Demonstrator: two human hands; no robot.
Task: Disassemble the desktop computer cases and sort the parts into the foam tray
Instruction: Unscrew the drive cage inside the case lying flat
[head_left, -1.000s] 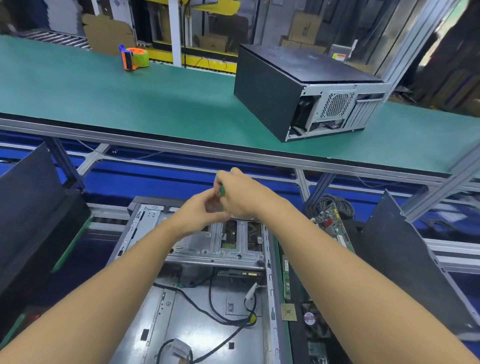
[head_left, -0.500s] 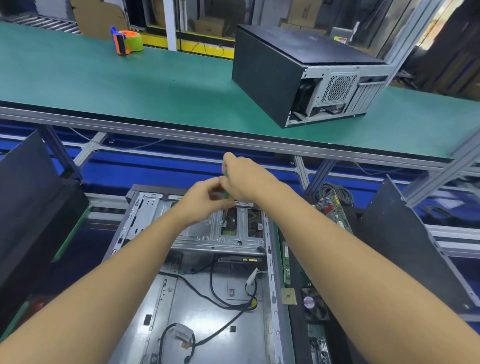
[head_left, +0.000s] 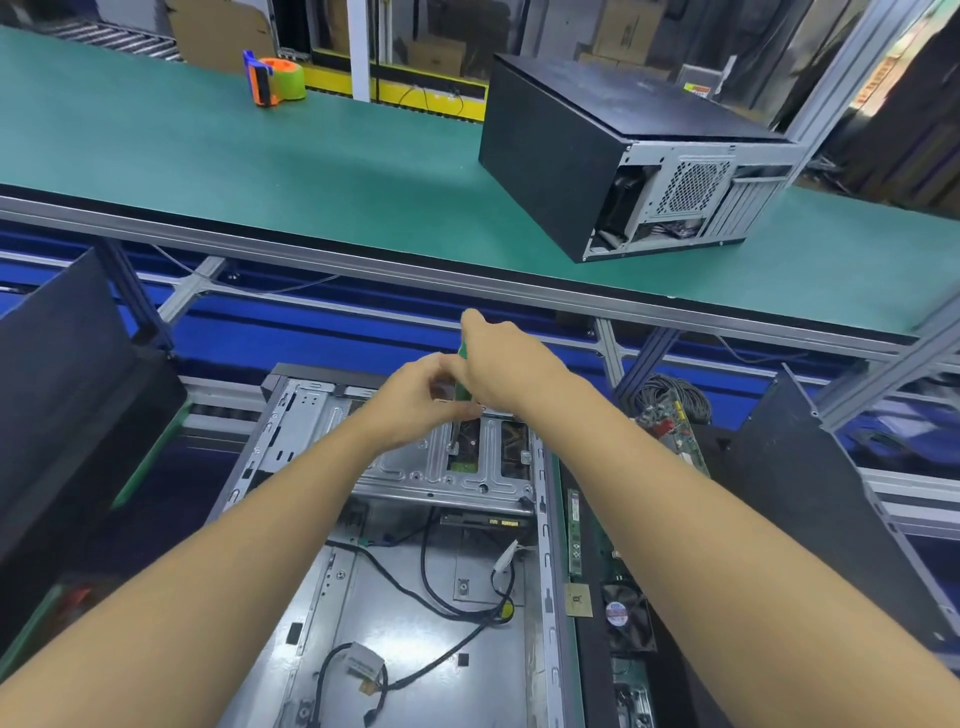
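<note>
An opened grey computer case (head_left: 311, 597) lies flat in front of me, with black cables (head_left: 441, 597) loose on its floor and a metal drive cage (head_left: 457, 467) at its far end. My right hand (head_left: 498, 369) grips a green-handled screwdriver (head_left: 462, 374), held upright over the drive cage. My left hand (head_left: 421, 400) is right beside it, fingers curled at the screwdriver's shaft; the tip is hidden behind my hands. To the right of the case, removed boards, a small fan (head_left: 626, 613) and a memory stick (head_left: 574, 530) lie in a dark tray (head_left: 592, 686).
A second, closed black computer case (head_left: 597, 156) sits on the green conveyor belt (head_left: 260, 156) beyond. An orange and green tape dispenser (head_left: 272, 80) stands at the belt's far side. Dark panels (head_left: 62, 374) lean at left and right (head_left: 800, 493). Coiled cable (head_left: 670, 395) lies behind the boards.
Both hands stay together over the drive cage with the screwdriver, shifting only slightly; the view has drifted a little.
</note>
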